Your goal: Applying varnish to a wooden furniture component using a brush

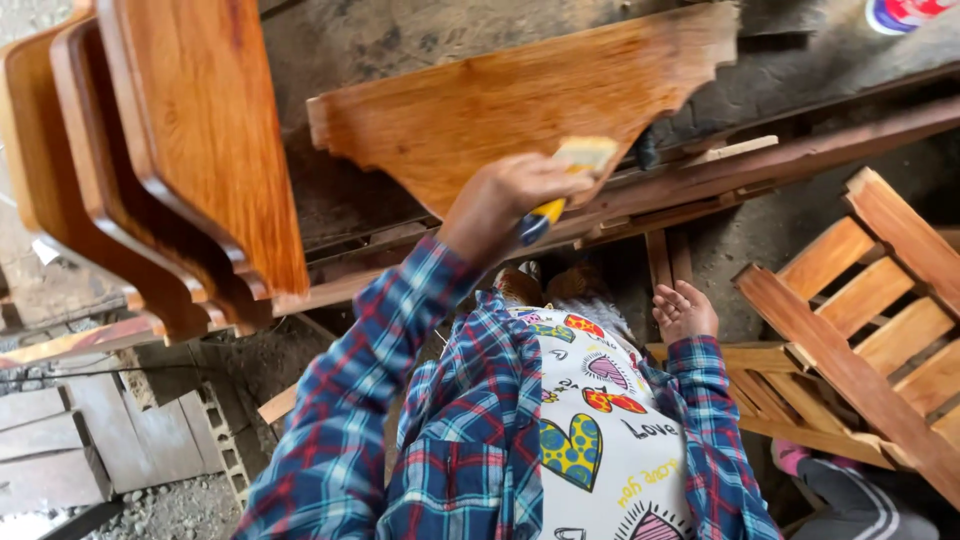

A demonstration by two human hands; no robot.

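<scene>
Upper left of frame: glossy orange-brown curved wooden panels [190, 150] leaning stacked. Centre: left hand [505, 195] gripping a yellow-and-blue-handled paintbrush [565, 180], bristles touching the varnished scalloped wooden board [520, 105]. Right of centre: right hand [685, 312] hanging open, fingers curled, beside the slatted wooden frame [860, 320].

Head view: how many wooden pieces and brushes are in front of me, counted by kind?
curved boards, varnished, leaning at left: 3
scalloped board, varnished, under the brush: 1
slatted frames, at right: 2, as far as shows
paintbrush, gripped in the left hand: 1
Total: 7
</scene>
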